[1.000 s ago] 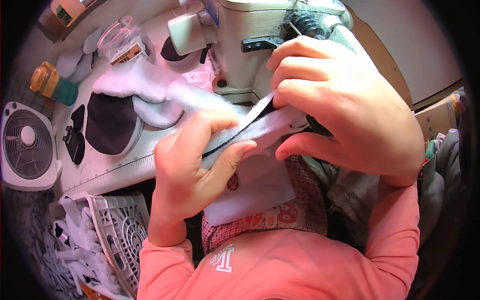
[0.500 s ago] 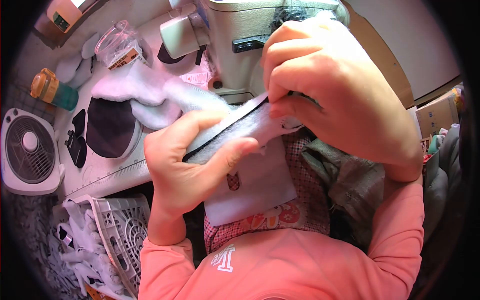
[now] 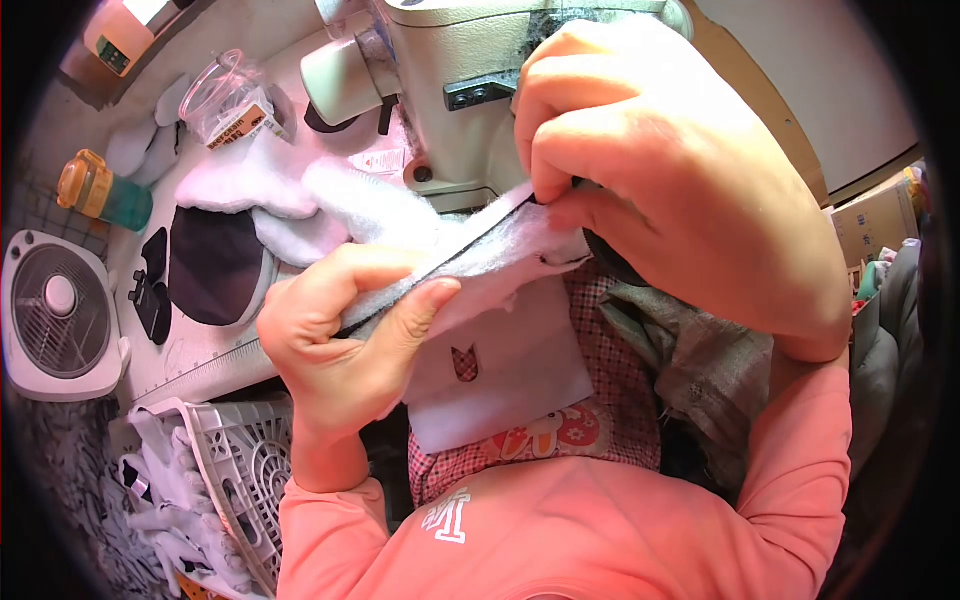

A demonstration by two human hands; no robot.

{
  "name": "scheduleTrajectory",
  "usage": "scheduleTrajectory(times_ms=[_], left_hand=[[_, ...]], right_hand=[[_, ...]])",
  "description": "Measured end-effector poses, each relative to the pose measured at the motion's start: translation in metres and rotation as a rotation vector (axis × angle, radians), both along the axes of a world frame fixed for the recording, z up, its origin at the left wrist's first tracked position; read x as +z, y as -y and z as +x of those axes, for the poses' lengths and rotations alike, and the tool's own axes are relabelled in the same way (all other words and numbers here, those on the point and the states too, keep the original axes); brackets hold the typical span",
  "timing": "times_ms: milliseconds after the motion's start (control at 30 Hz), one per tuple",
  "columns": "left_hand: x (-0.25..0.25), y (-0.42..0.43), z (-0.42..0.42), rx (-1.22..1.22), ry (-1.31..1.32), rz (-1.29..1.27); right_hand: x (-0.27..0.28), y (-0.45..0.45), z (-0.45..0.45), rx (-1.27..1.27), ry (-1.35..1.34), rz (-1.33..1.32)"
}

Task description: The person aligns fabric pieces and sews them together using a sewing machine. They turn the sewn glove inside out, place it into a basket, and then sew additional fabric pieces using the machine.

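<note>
A piece of fluffy white plush fabric (image 3: 500, 250) with a dark edge line stretches between my two hands in front of the sewing machine (image 3: 460, 60). My left hand (image 3: 345, 325) pinches its lower left end, thumb on top. Higher up and to the right, my right hand (image 3: 630, 140) grips the other end with bent fingers; its fingertips partly hide the fabric there. Some black material shows under my right palm. More white plush pieces (image 3: 240, 180) lie on the machine table to the left, beside a flat black piece (image 3: 215, 265).
On the left stand a fan (image 3: 60, 300), a bottle with an orange lid (image 3: 105, 190) and a clear plastic jar (image 3: 225, 100). A white basket (image 3: 240, 480) holds plush pieces below the table. A white sheet (image 3: 500, 385) lies on the lap.
My left hand has slid left and slightly down along the fabric, farther from my right hand. The right hand has shifted slightly left and still grips its end. The view has shifted a little.
</note>
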State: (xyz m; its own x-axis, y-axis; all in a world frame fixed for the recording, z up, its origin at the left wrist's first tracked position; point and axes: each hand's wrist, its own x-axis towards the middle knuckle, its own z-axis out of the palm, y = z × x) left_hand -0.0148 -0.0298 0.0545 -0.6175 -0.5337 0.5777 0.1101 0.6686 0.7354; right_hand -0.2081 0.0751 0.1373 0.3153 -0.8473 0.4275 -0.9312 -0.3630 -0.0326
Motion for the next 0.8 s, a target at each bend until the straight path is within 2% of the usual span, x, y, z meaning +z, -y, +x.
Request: scheduleTrajectory(times_ms=[167, 333, 467, 533, 767, 800], left_hand=[[-0.002, 0.000, 0.000, -0.002, -0.015, 0.033], [-0.001, -0.001, 0.001, 0.010, -0.014, 0.011], [-0.006, 0.003, -0.001, 0.009, -0.034, 0.039], [-0.013, 0.009, -0.002, 0.003, -0.032, 0.054], [-0.022, 0.013, -0.005, -0.014, -0.046, 0.098], [-0.021, 0.011, -0.003, -0.015, -0.035, 0.101]], right_hand=[[0.005, 0.002, 0.005, -0.041, 0.016, 0.002], [0.013, 0.004, 0.005, -0.079, 0.194, 0.136], [0.012, 0.006, 0.001, -0.069, 0.184, 0.122], [0.009, 0.005, -0.008, 0.011, 0.145, 0.025], [0.016, -0.032, -0.019, -0.002, 0.271, -0.141], [0.011, -0.037, -0.036, 0.100, 0.278, -0.149]])
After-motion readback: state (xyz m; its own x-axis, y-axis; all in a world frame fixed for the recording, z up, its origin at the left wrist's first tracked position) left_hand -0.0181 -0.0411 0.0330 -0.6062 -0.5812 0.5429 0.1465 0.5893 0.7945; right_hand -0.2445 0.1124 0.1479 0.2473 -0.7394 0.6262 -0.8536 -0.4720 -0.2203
